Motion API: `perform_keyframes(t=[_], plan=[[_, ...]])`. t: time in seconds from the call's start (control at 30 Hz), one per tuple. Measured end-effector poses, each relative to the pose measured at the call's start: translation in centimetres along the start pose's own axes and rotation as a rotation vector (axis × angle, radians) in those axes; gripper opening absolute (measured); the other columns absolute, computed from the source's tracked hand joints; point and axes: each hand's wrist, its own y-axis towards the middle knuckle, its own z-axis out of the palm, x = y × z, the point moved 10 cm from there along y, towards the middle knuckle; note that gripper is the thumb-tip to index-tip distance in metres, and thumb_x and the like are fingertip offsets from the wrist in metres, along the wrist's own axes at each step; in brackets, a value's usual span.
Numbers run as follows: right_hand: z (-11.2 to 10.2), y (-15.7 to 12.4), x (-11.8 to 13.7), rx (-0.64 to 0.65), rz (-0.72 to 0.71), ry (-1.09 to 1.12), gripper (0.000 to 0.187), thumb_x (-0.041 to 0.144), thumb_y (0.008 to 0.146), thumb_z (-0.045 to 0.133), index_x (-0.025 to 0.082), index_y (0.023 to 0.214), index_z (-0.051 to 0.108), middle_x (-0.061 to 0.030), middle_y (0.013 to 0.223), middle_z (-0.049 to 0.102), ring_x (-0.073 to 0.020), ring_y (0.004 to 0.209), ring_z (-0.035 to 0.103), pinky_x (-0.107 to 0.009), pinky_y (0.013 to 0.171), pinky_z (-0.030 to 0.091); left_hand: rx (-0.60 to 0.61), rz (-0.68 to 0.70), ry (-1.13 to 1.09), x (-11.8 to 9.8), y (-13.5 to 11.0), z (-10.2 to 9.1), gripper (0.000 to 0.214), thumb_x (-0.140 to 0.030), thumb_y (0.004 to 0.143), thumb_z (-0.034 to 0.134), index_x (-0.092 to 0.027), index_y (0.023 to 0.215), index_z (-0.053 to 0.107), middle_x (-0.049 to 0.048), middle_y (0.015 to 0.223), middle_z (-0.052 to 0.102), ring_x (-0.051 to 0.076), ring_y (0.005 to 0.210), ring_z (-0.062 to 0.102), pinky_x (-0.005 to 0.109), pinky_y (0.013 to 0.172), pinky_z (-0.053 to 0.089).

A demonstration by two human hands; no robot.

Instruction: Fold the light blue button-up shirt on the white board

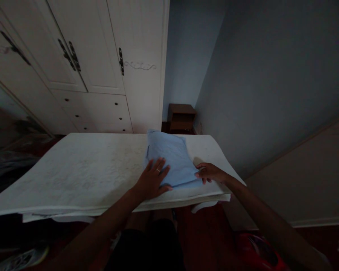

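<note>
A light blue folded cloth (171,156), perhaps a garment, lies on the right part of a white-covered table (81,169). My left hand (151,180), with a ring on one finger, rests flat on the cloth's near left part, fingers spread. At the near right corner, my right hand (210,173) has the cloth's edge pinched between thumb and fingers. The underside of the fold is hidden, so I cannot tell how many layers it has.
Beyond the table stands a white wardrobe (98,67) with dark handles and drawers. A small brown cabinet (182,116) sits in the far corner by the grey wall (271,75). A red object (257,252) lies on the floor at lower right.
</note>
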Motion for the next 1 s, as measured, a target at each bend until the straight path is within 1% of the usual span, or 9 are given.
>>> perform_keyframes(t=[0.1, 0.2, 0.3, 0.4, 0.5, 0.63, 0.73, 0.83, 1.0], plan=[[-2.4, -0.1, 2.8, -0.26, -0.139, -0.189, 0.044, 0.048, 0.077, 0.065, 0.016, 0.105, 0.054, -0.0025, 0.072, 0.065, -0.0162, 0.063, 0.062, -0.025, 0.053, 0.044, 0.016, 0.083, -0.029, -1.3, -0.8, 0.4, 0.078, -0.07, 0.085, 0.037, -0.018, 0.143, 0.041, 0.0172, 0.149, 0.038, 0.033, 0.142, 0.026, 0.054, 0.116, 0.01], [-2.8, -1.2, 8.2, -0.515, -0.406, -0.381, 0.037, 0.047, 0.085, 0.056, 0.017, 0.108, 0.057, -0.0099, 0.1, 0.067, -0.022, 0.091, 0.064, -0.036, 0.08, 0.051, 0.054, 0.078, -0.063, -1.2, -0.8, 0.7, 0.078, -0.07, 0.086, 0.037, -0.017, 0.142, 0.041, 0.0186, 0.148, 0.04, 0.033, 0.14, 0.03, 0.055, 0.115, 0.011], [0.9, -1.0, 13.5, -0.519, -0.67, -0.575, 0.046, 0.049, 0.09, 0.048, 0.018, 0.124, 0.054, -0.0141, 0.131, 0.056, -0.0269, 0.124, 0.05, -0.045, 0.104, 0.04, 0.136, 0.067, -0.13, -0.7, 0.0, 0.6, 0.069, -0.065, 0.09, 0.033, -0.018, 0.139, 0.046, 0.0178, 0.146, 0.043, 0.032, 0.138, 0.034, 0.055, 0.113, 0.018], [5.2, 1.6, 16.2, -0.432, -0.761, -0.737, 0.054, 0.051, 0.093, 0.044, 0.016, 0.134, 0.049, -0.0138, 0.148, 0.04, -0.0267, 0.138, 0.035, -0.044, 0.114, 0.03, 0.206, 0.04, -0.229, 0.0, 1.3, 0.2, 0.053, -0.052, 0.098, 0.026, -0.02, 0.127, 0.057, 0.012, 0.136, 0.056, 0.025, 0.13, 0.046, 0.047, 0.109, 0.031], [6.9, 5.6, 16.1, -0.437, -0.686, -0.844, 0.059, 0.049, 0.095, 0.04, 0.009, 0.138, 0.045, -0.018, 0.152, 0.031, -0.0299, 0.143, 0.025, -0.045, 0.116, 0.024, 0.122, -0.058, -0.203, 1.3, 2.5, -0.4, 0.047, -0.046, 0.097, 0.035, -0.017, 0.128, 0.055, 0.0125, 0.133, 0.057, 0.024, 0.125, 0.051, 0.043, 0.106, 0.036], [6.7, 9.3, 13.0, -0.46, -0.541, -0.911, 0.063, 0.049, 0.098, 0.031, 0.005, 0.142, 0.039, -0.0223, 0.152, 0.03, -0.0325, 0.143, 0.025, -0.05, 0.115, 0.022, 0.007, -0.129, -0.04, 2.1, 2.5, 0.7, 0.054, -0.048, 0.094, 0.041, -0.015, 0.137, 0.047, 0.017, 0.147, 0.041, 0.031, 0.138, 0.033, 0.056, 0.113, 0.019], [6.3, 10.0, 11.1, -0.443, -0.54, -0.928, 0.065, 0.052, 0.097, 0.029, 0.01, 0.146, 0.034, -0.0191, 0.153, 0.029, -0.0306, 0.143, 0.024, -0.05, 0.115, 0.023, 0.003, -0.12, -0.017, 2.2, 2.0, 2.1, 0.056, -0.051, 0.095, 0.035, -0.016, 0.137, 0.048, 0.016, 0.146, 0.044, 0.03, 0.14, 0.031, 0.056, 0.115, 0.015], [6.1, 10.1, 10.3, -0.414, -0.534, -0.951, 0.067, 0.054, 0.097, 0.028, 0.01, 0.148, 0.031, -0.0184, 0.154, 0.026, -0.0303, 0.144, 0.021, -0.05, 0.115, 0.022, -0.013, -0.106, -0.004, 2.2, 1.8, 2.4, 0.057, -0.053, 0.095, 0.034, -0.018, 0.137, 0.048, 0.0149, 0.146, 0.044, 0.029, 0.14, 0.032, 0.054, 0.116, 0.014], [6.7, 10.4, 11.9, -0.359, -0.488, -0.992, 0.071, 0.055, 0.097, 0.026, 0.004, 0.145, 0.035, -0.0251, 0.151, 0.03, -0.0356, 0.142, 0.026, -0.054, 0.112, 0.027, -0.037, -0.111, 0.015, 2.1, 1.7, 2.3, 0.059, -0.054, 0.094, 0.035, -0.018, 0.139, 0.045, 0.015, 0.147, 0.042, 0.029, 0.14, 0.03, 0.054, 0.116, 0.013]])
